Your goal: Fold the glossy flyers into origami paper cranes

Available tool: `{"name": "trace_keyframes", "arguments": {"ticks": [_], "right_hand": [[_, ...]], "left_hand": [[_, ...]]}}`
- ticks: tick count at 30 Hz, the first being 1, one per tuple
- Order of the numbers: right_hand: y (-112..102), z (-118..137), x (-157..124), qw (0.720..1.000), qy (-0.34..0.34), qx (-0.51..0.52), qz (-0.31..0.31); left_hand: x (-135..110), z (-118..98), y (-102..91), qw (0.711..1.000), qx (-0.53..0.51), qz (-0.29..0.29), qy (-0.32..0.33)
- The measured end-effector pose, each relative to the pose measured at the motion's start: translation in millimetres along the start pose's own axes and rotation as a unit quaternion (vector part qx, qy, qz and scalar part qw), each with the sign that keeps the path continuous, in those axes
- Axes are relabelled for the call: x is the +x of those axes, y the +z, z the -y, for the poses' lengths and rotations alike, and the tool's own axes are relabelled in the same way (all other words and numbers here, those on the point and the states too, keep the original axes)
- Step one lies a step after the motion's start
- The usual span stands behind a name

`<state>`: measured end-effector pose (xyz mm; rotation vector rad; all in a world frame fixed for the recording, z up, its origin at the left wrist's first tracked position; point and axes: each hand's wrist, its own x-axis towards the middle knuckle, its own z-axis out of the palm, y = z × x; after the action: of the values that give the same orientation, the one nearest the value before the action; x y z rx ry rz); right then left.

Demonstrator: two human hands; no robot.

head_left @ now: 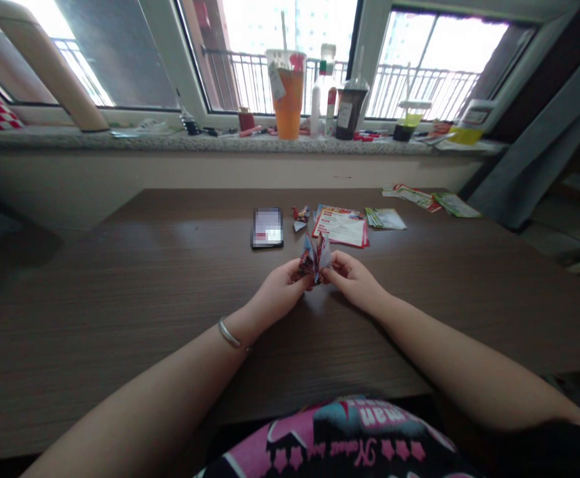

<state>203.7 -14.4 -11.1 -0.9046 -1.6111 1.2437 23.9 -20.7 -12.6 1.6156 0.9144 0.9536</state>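
Note:
A folded paper figure (pixel 316 257), printed in colours with pale pointed flaps standing up, is held between both hands above the table. My left hand (pixel 290 281) pinches its left side, thumb towards me. On its right side the fingers and thumb of my right hand (pixel 348 275) close on the paper. Just beyond the hands lies a smaller folded paper piece (pixel 300 218) in red and white. To its right is a stack of printed sheets (pixel 340 226), and to its left a phone or tablet (pixel 267 228) with a blurred screen.
More leaflets (pixel 385 218) lie right of the stack, with others (pixel 417 197) at the table's far right. Behind the brown table (pixel 145 292), a stone windowsill (pixel 170 141) bears an orange drink cup (pixel 289 93), a dark drink cup (pixel 350 109), bottles and pens.

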Motion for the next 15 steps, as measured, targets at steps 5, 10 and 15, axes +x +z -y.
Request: {"name": "trace_keyframes", "arguments": {"ticks": [5, 10, 15], "right_hand": [[-3, -1, -1, 0.999, -0.020, -0.039, 0.024], [-2, 2, -4, 0.992, -0.052, -0.105, 0.038], [0, 3, -5, 0.998, -0.061, -0.013, -0.020]], "left_hand": [[-4, -10, 2.5, 0.997, 0.038, -0.051, 0.038], [-3, -15, 0.1, 0.996, -0.015, -0.074, 0.050], [-2, -16, 0.5, 0.997, -0.037, -0.035, 0.061]]}}
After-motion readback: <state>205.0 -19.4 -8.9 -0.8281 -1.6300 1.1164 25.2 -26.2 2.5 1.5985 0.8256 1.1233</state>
